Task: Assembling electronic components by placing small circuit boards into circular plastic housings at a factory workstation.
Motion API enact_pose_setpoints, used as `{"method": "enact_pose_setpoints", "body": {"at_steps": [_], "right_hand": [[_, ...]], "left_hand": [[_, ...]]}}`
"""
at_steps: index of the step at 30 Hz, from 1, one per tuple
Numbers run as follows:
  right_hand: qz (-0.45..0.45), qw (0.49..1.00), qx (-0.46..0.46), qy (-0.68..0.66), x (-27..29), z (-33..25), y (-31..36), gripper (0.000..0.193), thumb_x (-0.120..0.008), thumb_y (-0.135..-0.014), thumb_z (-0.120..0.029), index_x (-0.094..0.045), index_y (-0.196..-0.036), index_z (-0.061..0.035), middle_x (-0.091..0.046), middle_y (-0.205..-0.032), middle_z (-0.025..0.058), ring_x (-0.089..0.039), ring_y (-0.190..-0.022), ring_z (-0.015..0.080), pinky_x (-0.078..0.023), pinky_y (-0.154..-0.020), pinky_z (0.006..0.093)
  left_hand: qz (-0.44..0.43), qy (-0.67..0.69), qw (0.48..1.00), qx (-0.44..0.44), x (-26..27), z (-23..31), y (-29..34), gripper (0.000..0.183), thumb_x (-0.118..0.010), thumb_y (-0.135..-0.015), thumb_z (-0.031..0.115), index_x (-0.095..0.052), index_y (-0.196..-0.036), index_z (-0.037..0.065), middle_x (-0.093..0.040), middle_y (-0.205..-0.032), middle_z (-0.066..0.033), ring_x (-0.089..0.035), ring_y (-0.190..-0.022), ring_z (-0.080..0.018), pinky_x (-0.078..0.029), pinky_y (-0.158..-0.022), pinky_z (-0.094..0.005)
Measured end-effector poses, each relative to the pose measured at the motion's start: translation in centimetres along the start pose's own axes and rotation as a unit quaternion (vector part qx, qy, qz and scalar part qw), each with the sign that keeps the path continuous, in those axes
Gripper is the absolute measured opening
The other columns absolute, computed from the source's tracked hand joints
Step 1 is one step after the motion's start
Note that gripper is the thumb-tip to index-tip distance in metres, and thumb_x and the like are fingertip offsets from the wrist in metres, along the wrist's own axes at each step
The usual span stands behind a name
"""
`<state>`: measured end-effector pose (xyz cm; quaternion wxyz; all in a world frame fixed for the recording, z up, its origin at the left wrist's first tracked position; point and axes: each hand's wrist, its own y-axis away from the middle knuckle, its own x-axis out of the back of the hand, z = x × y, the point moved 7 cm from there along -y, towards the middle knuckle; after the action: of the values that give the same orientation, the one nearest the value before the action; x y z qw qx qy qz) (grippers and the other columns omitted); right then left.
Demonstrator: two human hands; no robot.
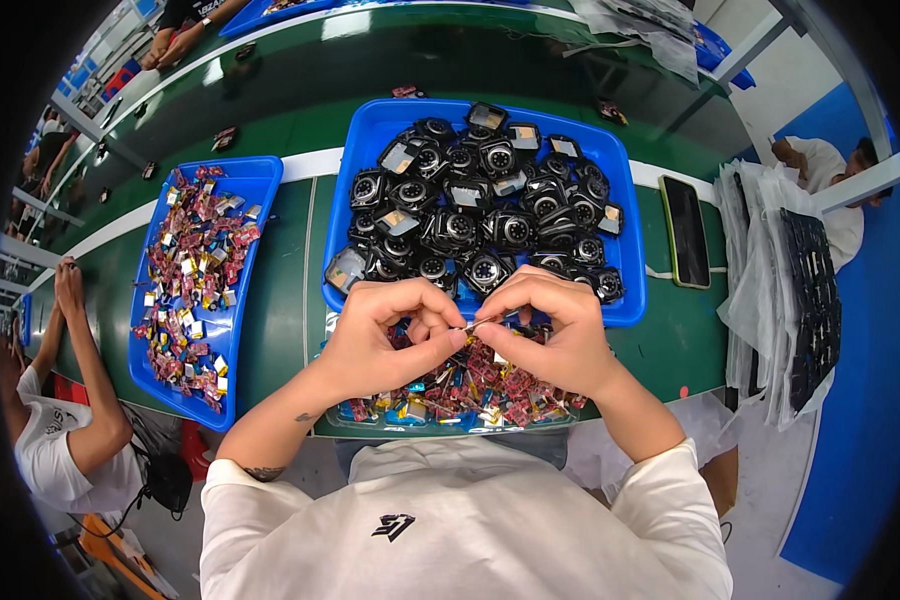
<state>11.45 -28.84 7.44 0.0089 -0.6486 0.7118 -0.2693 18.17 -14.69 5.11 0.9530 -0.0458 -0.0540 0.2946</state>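
Note:
My left hand (392, 335) and my right hand (555, 322) meet in front of me, each in a thumb-and-finger pinch. Between their fingertips is a tiny light-coloured part (472, 327), too small to name. Right under them lies a heap of red circuit boards (515, 388) mixed with silver and blue cells and bits of yellow, in a clear-edged tray (440, 431). Just beyond my hands, a blue tray (342, 230) holds many black watch cases (490, 270), some showing round sensor backs, others pale square insides.
To the left stands another blue tray (255, 330) of small red boards and cells. A phone (684, 232) with a green edge lies at right, near stacked black trays in plastic wrap (770, 280). A conveyor (300, 80) runs beyond; a co-worker's arm (88, 365) is at left.

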Motion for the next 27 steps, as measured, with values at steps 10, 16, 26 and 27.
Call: {"method": "enact_pose_setpoints", "body": {"at_steps": [10,16,26,27], "right_hand": [[-0.013,0.983,-0.096,-0.159,0.0,1.5,0.7,0.010,-0.074,-0.080,-0.005,-0.068,-0.088,-0.0016,-0.068,-0.087,0.0043,-0.059,-0.071,0.0068,-0.045,-0.059,0.0203],[0.019,0.981,-0.085,-0.174,0.3,1.8,0.6,0.011,-0.073,-0.080,-0.005,-0.068,-0.089,-0.0008,-0.067,-0.087,0.0052,-0.060,-0.074,0.0077,-0.046,-0.059,0.0209],[-0.021,0.981,-0.105,-0.159,-0.3,1.7,0.6,0.013,-0.076,-0.078,-0.007,-0.071,-0.090,-0.0033,-0.061,-0.081,0.0012,-0.052,-0.064,0.0034,-0.042,-0.057,0.0192],[-0.027,0.984,-0.087,-0.154,-0.2,1.4,0.4,0.017,-0.075,-0.079,-0.005,-0.072,-0.095,-0.0035,-0.060,-0.081,0.0017,-0.051,-0.064,0.0044,-0.041,-0.057,0.0194]], "left_hand": [[0.041,-0.009,0.996,-0.074,0.4,0.6,-0.4,0.006,-0.071,-0.078,0.001,-0.067,-0.082,0.003,-0.061,-0.072,0.0002,-0.040,-0.054,-0.0041,-0.031,-0.049,-0.0216],[0.072,-0.024,0.995,-0.063,0.5,0.2,-0.1,0.006,-0.070,-0.079,0.002,-0.066,-0.083,0.003,-0.061,-0.074,0.0001,-0.040,-0.056,-0.0041,-0.031,-0.051,-0.0213],[0.065,-0.121,0.982,-0.129,0.1,1.4,-0.4,0.016,-0.076,-0.074,0.003,-0.065,-0.086,0.004,-0.062,-0.087,-0.0015,-0.048,-0.069,-0.0051,-0.036,-0.056,-0.0209],[0.062,-0.116,0.984,-0.122,0.2,1.3,-0.4,0.018,-0.074,-0.076,0.002,-0.064,-0.091,0.003,-0.063,-0.086,-0.0016,-0.051,-0.072,-0.0058,-0.040,-0.059,-0.0215]]}}
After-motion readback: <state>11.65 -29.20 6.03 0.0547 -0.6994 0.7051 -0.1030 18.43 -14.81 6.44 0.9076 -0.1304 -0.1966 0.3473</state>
